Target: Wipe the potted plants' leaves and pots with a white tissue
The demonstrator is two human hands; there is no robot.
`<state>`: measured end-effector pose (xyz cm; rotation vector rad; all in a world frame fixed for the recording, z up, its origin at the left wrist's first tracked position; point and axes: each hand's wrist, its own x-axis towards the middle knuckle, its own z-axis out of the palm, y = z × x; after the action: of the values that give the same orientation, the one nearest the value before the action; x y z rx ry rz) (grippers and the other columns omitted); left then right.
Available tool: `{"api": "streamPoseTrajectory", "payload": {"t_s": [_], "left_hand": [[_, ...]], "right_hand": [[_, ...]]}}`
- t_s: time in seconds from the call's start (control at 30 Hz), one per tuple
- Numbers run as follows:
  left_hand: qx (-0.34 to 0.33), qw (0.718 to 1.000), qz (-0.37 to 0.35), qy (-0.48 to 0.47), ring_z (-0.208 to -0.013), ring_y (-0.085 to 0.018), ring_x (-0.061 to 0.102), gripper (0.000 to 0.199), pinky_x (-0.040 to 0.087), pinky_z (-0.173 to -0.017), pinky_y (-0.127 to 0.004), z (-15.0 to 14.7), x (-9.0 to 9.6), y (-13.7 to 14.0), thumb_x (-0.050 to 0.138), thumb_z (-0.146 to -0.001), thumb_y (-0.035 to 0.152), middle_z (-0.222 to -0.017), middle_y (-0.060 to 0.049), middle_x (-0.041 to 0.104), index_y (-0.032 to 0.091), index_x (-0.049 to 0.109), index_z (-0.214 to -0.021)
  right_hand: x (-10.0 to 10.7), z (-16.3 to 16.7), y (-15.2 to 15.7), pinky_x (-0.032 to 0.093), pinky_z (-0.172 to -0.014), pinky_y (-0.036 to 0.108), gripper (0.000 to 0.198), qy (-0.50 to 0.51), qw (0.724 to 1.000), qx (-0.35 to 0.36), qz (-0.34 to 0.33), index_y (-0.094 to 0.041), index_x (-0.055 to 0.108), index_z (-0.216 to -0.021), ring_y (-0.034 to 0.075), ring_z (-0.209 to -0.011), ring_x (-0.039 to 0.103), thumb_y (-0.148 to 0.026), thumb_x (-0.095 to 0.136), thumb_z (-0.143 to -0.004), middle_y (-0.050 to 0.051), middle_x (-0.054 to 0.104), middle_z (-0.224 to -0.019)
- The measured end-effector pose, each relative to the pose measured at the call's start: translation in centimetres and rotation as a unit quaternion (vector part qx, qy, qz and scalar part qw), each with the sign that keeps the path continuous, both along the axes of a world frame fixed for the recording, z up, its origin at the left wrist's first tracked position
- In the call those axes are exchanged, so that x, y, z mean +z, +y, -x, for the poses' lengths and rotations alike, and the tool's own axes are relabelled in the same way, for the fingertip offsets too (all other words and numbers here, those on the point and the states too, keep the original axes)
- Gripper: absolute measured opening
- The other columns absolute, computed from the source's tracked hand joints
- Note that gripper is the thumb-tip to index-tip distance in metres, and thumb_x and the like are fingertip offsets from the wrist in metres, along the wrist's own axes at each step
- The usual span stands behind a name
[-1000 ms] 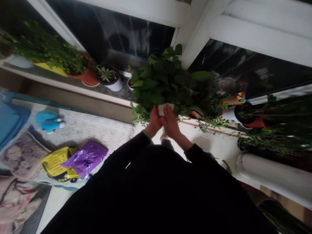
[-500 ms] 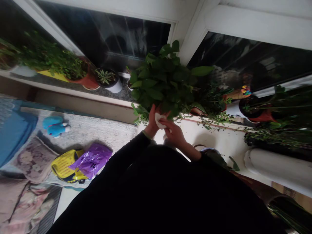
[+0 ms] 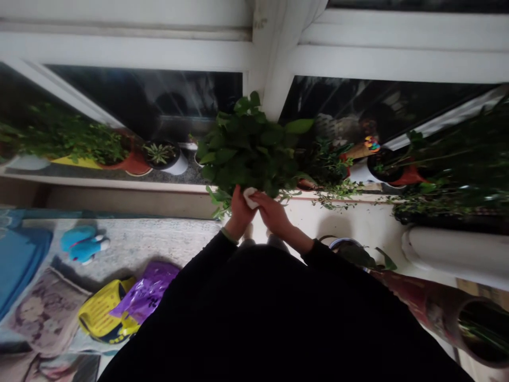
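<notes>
A large bushy potted plant (image 3: 250, 154) with broad green leaves stands in front of me at the sill. My left hand (image 3: 239, 215) is at its lower front edge, fingers curled in among the leaves; what they grip is hidden. Pressed against it from the right, my right hand (image 3: 274, 215) is closed on a crumpled white cloth (image 3: 250, 198), possibly a tissue. The cloth lies between the two hands, just under the lowest leaves. The plant's pot is hidden by foliage.
On the sill (image 3: 167, 183) sit a small succulent (image 3: 159, 153), leafy plants in red pots (image 3: 137, 159) and trailing plants (image 3: 334, 193). Windows rise behind. At left, a bed or mat holds a blue plush toy (image 3: 81, 244) and a purple bag (image 3: 149, 289). A floor pot (image 3: 348, 246) stands at right.
The view has tilted, so the plants and bed sit lower in the picture. My hands stay together at the plant's lower edge, with the right still holding the white cloth.
</notes>
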<state>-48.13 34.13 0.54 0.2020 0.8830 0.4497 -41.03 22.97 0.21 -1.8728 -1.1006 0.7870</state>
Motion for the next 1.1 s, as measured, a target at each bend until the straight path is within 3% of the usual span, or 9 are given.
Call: {"api": "streamPoseTrajectory", "payload": {"t_s": [0.13, 0.23, 0.3, 0.37, 0.47, 0.57, 0.77, 0.9, 1.1], "left_hand": [[-0.017, 0.999, -0.002, -0.036, -0.132, -0.029, 0.074, 0.051, 0.054, -0.125, -0.051, 0.5, 0.7, 0.8, 0.038, -0.116, 0.056, -0.111, -0.01, 0.084, 0.023, 0.077, -0.109], [-0.065, 0.997, -0.02, -0.037, -0.132, -0.029, 0.073, 0.054, 0.053, -0.126, -0.054, 0.9, 1.3, 1.1, 0.033, -0.117, 0.054, -0.113, -0.01, 0.084, 0.023, 0.077, -0.111], [-0.087, 0.995, -0.041, -0.02, -0.126, -0.025, 0.076, 0.049, 0.053, -0.126, -0.05, 1.3, 1.7, 0.7, 0.034, -0.117, 0.048, -0.11, -0.009, 0.084, 0.023, 0.075, -0.107], [-0.105, 0.991, -0.078, -0.002, -0.122, -0.022, 0.077, 0.041, 0.055, -0.124, -0.046, 1.5, 2.2, -0.4, 0.04, -0.116, 0.044, -0.115, -0.009, 0.084, 0.023, 0.075, -0.107], [-0.15, 0.975, -0.164, -0.01, -0.127, -0.023, 0.076, 0.03, 0.056, -0.121, -0.044, 1.2, 3.2, -2.6, 0.061, -0.108, 0.045, -0.135, -0.009, 0.08, 0.024, 0.077, -0.123], [-0.205, 0.951, -0.229, -0.036, -0.127, -0.024, 0.075, 0.036, 0.058, -0.114, -0.041, -0.3, 4.1, -4.8, 0.083, -0.093, 0.044, -0.139, -0.007, 0.079, 0.026, 0.078, -0.123], [-0.262, 0.918, -0.299, 0.009, -0.1, -0.019, 0.074, 0.032, 0.058, -0.097, -0.033, -4.5, 4.5, -7.3, 0.094, -0.08, 0.042, -0.096, -0.002, 0.079, 0.021, 0.079, -0.099], [-0.287, 0.911, -0.298, -0.011, -0.095, -0.018, 0.073, 0.04, 0.059, -0.089, -0.03, -7.4, 3.9, -10.7, 0.097, -0.077, 0.046, -0.098, -0.003, 0.079, 0.021, 0.077, -0.101], [-0.397, 0.857, -0.326, -0.025, -0.102, -0.023, 0.073, 0.046, 0.06, -0.089, -0.034, -12.4, 2.4, -20.5, 0.095, -0.079, 0.049, -0.107, -0.005, 0.079, 0.022, 0.077, -0.112]], "right_hand": [[2.9, -0.5, -2.5, 0.062, -0.12, 0.052, 0.026, 0.248, 0.967, -0.058, 0.001, -0.027, 0.087, -0.115, 0.029, -0.126, 0.08, -0.032, 0.072, -0.094, 0.004, 0.088, -0.123], [4.4, -2.8, -3.9, 0.069, -0.105, 0.048, 0.031, 0.449, 0.872, -0.194, -0.023, -0.024, 0.081, -0.108, 0.029, -0.108, 0.083, -0.043, 0.085, -0.085, 0.004, 0.088, -0.106], [4.7, -4.4, -4.7, 0.069, -0.107, 0.051, 0.033, 0.501, 0.822, -0.263, -0.061, -0.025, 0.077, -0.109, 0.03, -0.111, 0.082, -0.042, 0.087, -0.082, 0.005, 0.087, -0.108], [4.7, -5.6, -5.6, 0.066, -0.116, 0.057, 0.03, 0.501, 0.81, -0.291, -0.09, -0.025, 0.076, -0.11, 0.032, -0.122, 0.08, -0.041, 0.082, -0.085, 0.007, 0.087, -0.113], [4.6, -6.4, -7.0, 0.06, -0.123, 0.066, 0.027, 0.475, 0.826, -0.288, -0.099, -0.025, 0.075, -0.11, 0.036, -0.135, 0.076, -0.043, 0.073, -0.091, 0.01, 0.087, -0.116], [4.8, -6.4, -8.2, 0.059, -0.123, 0.068, 0.033, 0.459, 0.839, -0.274, -0.101, -0.024, 0.076, -0.111, 0.038, -0.138, 0.074, -0.05, 0.068, -0.092, 0.012, 0.087, -0.117], [5.3, -6.8, -11.3, 0.065, -0.115, 0.063, 0.043, 0.434, 0.829, -0.323, -0.143, -0.026, 0.077, -0.115, 0.036, -0.129, 0.077, -0.059, 0.075, -0.087, 0.01, 0.086, -0.122], [4.7, -7.5, -15.5, 0.07, -0.104, 0.053, 0.048, 0.429, 0.783, -0.425, -0.149, -0.026, 0.076, -0.11, 0.029, -0.11, 0.081, -0.054, 0.093, -0.075, 0.006, 0.086, -0.114], [4.4, -7.4, -25.7, 0.071, -0.096, 0.045, 0.054, 0.414, 0.713, -0.532, -0.193, -0.024, 0.074, -0.108, 0.023, -0.096, 0.082, -0.051, 0.1, -0.068, 0.003, 0.085, -0.102]]}}
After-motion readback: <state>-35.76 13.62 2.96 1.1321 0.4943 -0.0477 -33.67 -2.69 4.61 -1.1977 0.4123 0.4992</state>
